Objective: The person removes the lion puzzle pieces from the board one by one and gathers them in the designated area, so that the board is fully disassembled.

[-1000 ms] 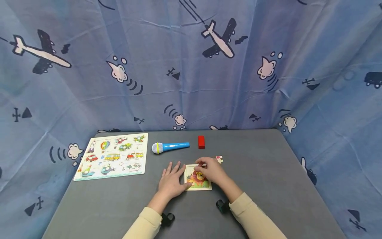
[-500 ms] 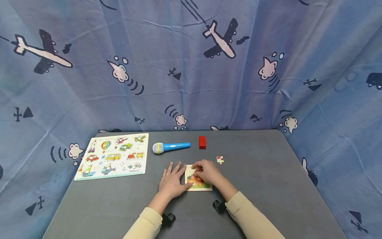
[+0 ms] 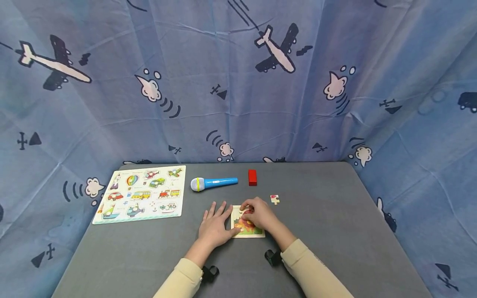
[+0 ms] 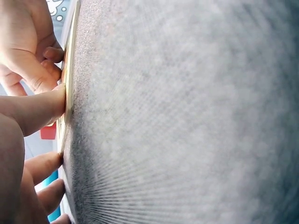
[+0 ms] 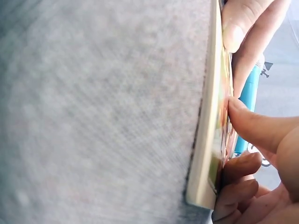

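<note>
A small square lion puzzle (image 3: 247, 227) in a pale wooden frame lies on the grey table. My left hand (image 3: 215, 230) is spread flat at its left side, the thumb pressing on the frame's left edge and the other fingers on the tabletop. Over the upper part of the puzzle, my right hand (image 3: 259, 214) bends its thumb and fingers around a jigsaw piece (image 5: 231, 140) at the picture's surface; the piece is mostly hidden by the fingers. One loose jigsaw piece (image 3: 274, 199), pale with pink, lies just beyond the right hand.
A larger picture board (image 3: 139, 194) with vehicles lies at the left of the table (image 3: 328, 231). Behind the puzzle are a blue toy microphone (image 3: 220, 182) and a red block (image 3: 252, 177). A blue curtain (image 3: 238, 82) with printed airplanes hangs behind the table.
My right hand has shifted slightly left across the top of the puzzle, uncovering the whole loose piece beyond it. The left hand has stayed in place.
</note>
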Motion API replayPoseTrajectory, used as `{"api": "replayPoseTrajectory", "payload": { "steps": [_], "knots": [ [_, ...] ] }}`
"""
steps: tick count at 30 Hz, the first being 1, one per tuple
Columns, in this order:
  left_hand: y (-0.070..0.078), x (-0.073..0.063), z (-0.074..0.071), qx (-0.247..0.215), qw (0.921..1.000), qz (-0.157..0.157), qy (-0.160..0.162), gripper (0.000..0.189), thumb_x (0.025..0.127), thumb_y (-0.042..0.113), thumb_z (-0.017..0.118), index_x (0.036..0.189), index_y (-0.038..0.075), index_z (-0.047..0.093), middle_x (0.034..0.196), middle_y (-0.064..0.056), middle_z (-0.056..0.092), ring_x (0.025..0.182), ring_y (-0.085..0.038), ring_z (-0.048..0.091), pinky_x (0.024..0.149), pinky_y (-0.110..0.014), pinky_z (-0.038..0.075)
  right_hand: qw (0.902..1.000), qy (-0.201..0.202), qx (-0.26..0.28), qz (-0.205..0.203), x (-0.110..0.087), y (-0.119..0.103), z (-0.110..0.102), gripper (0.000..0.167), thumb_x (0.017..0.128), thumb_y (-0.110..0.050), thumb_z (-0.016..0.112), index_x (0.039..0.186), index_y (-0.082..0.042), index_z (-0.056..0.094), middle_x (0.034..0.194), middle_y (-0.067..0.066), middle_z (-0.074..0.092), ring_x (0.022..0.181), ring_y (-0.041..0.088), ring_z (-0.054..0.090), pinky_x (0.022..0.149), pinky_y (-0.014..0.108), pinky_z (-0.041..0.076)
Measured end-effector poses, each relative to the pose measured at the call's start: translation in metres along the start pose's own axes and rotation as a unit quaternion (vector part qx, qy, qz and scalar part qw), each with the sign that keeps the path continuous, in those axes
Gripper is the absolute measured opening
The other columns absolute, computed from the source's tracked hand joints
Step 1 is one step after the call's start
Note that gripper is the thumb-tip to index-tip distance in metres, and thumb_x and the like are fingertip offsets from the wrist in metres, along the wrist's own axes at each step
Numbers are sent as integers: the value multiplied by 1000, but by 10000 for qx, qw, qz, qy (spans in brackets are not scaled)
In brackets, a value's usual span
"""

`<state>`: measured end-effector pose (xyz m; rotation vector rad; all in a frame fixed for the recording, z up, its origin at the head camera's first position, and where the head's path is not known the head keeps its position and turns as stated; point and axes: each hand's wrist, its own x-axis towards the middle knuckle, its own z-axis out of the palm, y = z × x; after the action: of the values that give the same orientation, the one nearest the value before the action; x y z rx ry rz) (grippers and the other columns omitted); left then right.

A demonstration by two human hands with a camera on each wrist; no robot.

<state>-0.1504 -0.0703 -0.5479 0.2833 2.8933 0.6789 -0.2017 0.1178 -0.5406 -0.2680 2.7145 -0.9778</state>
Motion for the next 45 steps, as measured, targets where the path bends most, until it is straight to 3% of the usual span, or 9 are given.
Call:
{"api": "replayPoseTrajectory", "payload": {
  "steps": [7, 14, 24, 29, 33, 39, 45],
  "knots": [
    [-1, 0, 1, -9, 10000, -42, -42, 82, 85, 58, 72, 154, 20, 46, 164, -7, 34, 155, -38, 16, 123, -60, 18, 9998, 220, 24, 3, -3, 0, 1, 15, 81, -20, 86, 92, -25, 76, 100, 1, 59, 90, 18, 54, 80, 38, 49],
    [-2, 0, 1, -35, 10000, -37, 16, 83, 85, 57, 73, 154, 21, 45, 164, -6, 34, 155, -38, 16, 123, -60, 18, 9987, 432, 238, 85, -3, 0, -1, 21, 85, -12, 81, 102, -17, 70, 101, 2, 63, 94, 19, 59, 87, 42, 53],
    [-2, 0, 1, -30, 10000, -31, 28, 82, 85, 57, 73, 154, 20, 45, 164, -7, 34, 155, -38, 16, 123, -59, 17, 9981, 314, 528, 8, -1, 5, -7, 11, 88, -16, 80, 97, -19, 75, 86, -2, 65, 79, 15, 56, 70, 30, 49],
    [-1, 0, 0, -40, 10000, -13, 40, 82, 85, 56, 73, 154, 20, 45, 164, -7, 34, 155, -39, 16, 123, -59, 17, 9922, 657, 1054, 80, -2, 7, -20, 13, 86, -18, 81, 97, -14, 76, 84, -1, 70, 75, 13, 61, 68, 28, 52],
    [-1, 2, 0, -12, 10000, -33, 12, 83, 85, 56, 73, 154, 20, 45, 164, -6, 34, 155, -38, 16, 123, -59, 17, 9886, 1003, 1110, 145, -4, 10, -34, 13, 84, -24, 83, 89, -14, 76, 80, -1, 70, 69, 12, 60, 62, 28, 50],
    [-1, 1, 2, -37, 10000, -76, -24, 84, 85, 58, 72, 154, 21, 45, 165, -6, 33, 156, -37, 14, 124, -58, 15, 9844, 1009, 1424, 203, -8, 19, -51, 12, 87, -25, 81, 89, -14, 75, 79, 2, 71, 53, 16, 54, 50, 28, 47],
    [0, 2, 2, -41, 10000, -33, 8, 83, 84, 56, 74, 154, 19, 46, 164, -7, 34, 155, -38, 16, 124, -59, 17, 9814, 1142, 1506, 334, -10, 35, -67, 15, 88, -26, 79, 94, -13, 75, 78, 4, 73, 49, 16, 54, 48, 28, 45]
  ]
}}
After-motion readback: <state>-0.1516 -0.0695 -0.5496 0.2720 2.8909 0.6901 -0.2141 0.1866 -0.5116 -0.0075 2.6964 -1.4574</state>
